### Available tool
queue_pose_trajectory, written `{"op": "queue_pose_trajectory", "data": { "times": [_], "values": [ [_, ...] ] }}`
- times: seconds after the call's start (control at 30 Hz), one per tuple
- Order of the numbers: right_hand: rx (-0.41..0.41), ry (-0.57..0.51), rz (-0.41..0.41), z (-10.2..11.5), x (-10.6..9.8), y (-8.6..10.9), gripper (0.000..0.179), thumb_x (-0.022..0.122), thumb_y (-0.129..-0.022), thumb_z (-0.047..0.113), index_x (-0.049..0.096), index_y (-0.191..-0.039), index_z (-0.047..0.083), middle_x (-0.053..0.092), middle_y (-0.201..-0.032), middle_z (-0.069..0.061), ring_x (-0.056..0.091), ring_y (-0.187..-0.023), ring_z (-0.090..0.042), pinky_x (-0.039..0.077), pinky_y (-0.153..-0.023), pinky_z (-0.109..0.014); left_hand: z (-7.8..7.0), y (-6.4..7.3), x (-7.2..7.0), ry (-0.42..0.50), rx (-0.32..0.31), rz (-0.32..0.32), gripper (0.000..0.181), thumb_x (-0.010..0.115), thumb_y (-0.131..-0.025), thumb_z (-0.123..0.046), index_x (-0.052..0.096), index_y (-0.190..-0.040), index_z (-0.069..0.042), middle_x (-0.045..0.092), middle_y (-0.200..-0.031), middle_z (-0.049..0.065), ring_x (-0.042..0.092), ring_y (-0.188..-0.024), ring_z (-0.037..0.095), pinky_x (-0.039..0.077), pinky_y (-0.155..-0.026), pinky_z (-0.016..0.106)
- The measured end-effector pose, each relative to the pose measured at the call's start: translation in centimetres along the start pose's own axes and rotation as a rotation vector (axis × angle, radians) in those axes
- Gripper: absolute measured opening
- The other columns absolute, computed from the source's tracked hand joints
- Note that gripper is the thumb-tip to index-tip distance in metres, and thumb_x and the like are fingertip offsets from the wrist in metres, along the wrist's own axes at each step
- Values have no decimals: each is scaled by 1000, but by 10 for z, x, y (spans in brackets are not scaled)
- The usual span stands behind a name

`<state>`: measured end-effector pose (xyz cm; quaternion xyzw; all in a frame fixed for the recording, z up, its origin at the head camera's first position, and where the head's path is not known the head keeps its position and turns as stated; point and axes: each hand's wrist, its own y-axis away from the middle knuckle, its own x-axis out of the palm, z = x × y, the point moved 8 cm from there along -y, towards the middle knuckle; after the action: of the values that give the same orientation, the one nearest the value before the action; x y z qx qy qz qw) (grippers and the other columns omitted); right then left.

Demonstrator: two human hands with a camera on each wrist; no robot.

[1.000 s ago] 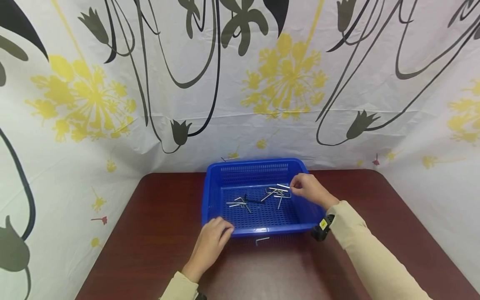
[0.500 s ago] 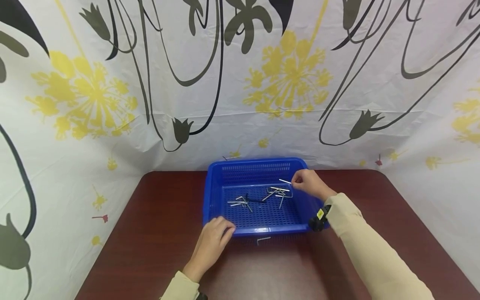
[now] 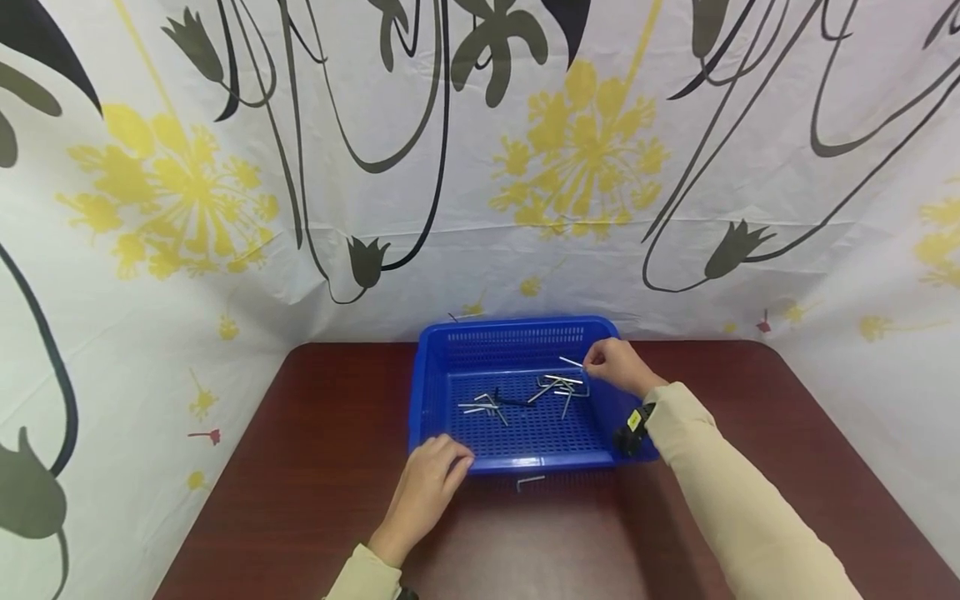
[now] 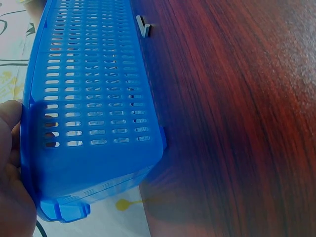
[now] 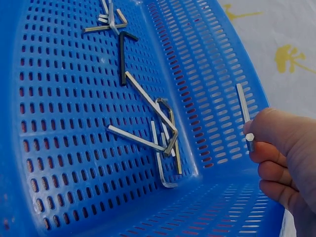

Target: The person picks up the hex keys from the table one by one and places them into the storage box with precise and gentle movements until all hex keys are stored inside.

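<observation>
A blue plastic basket [image 3: 525,462] with slotted walls stands on the table. My left hand [image 3: 429,477] grips its near-left rim; fingers show faintly through the slots in the left wrist view. Above the basket's right side, my right hand [image 3: 621,367] pinches a silver hex key [image 5: 243,104] between thumb and forefinger, its long arm pointing away from the hand. Below it in the basket lies a loose pile of silver hex keys [image 5: 150,101]. A black hex key [image 5: 123,59] lies mid-basket, and another cluster of silver hex keys [image 3: 486,407] lies to the left.
One hex key [image 3: 530,480] lies on the dark red-brown table [image 3: 352,400], just in front of the basket. A white curtain [image 3: 465,208] with flower prints hangs behind the table and along both sides.
The right hand has lifted slightly with the hex key, which is now a little farther from the pile. The left hand stays at the basket rim. The head view has shifted slightly.
</observation>
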<state>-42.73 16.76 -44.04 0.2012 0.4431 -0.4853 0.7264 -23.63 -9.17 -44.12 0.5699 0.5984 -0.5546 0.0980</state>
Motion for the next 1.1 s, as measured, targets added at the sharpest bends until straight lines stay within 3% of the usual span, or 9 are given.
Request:
{"op": "queue_pose_trajectory", "data": {
  "times": [0.37, 0.67, 0.93, 1.1],
  "values": [
    [-8, -11, -37, -1, 6, -10, 3, 63, -76, 3, 64, -73, 3, 62, -70, -2, 56, -64, -13, 48, -60, -31, 2, 0, 2, -8, 0, 2, 6, 62, -88, -21, 65, -86, -16, 56, -79, -9, 52, -73, 9, 44, -64, 28],
    [-1, -15, 2, -5, 15, -17, 3, 63, -78, 3, 64, -75, 2, 61, -70, -2, 55, -63, -13, 46, -57, -30, 2, 1, 2, -18, -4, 8, 6, 62, -88, -21, 65, -86, -17, 56, -80, -9, 51, -73, 9, 43, -64, 27],
    [-101, -88, -46, -11, 23, -26, 6, 63, -75, 10, 62, -69, 9, 59, -65, 1, 55, -60, -13, 46, -55, -31, 1, 1, 1, -21, 28, -20, 7, 62, -87, -21, 65, -85, -15, 55, -79, -9, 50, -71, 9, 42, -62, 26],
    [5, -18, -33, -13, 31, -26, 5, 62, -77, 7, 62, -73, 7, 60, -69, 0, 55, -63, -13, 47, -59, -32, 2, 1, 3, -27, 35, -24, 8, 62, -88, -22, 65, -84, -15, 55, -78, -9, 50, -71, 9, 41, -62, 26]
  ]
}}
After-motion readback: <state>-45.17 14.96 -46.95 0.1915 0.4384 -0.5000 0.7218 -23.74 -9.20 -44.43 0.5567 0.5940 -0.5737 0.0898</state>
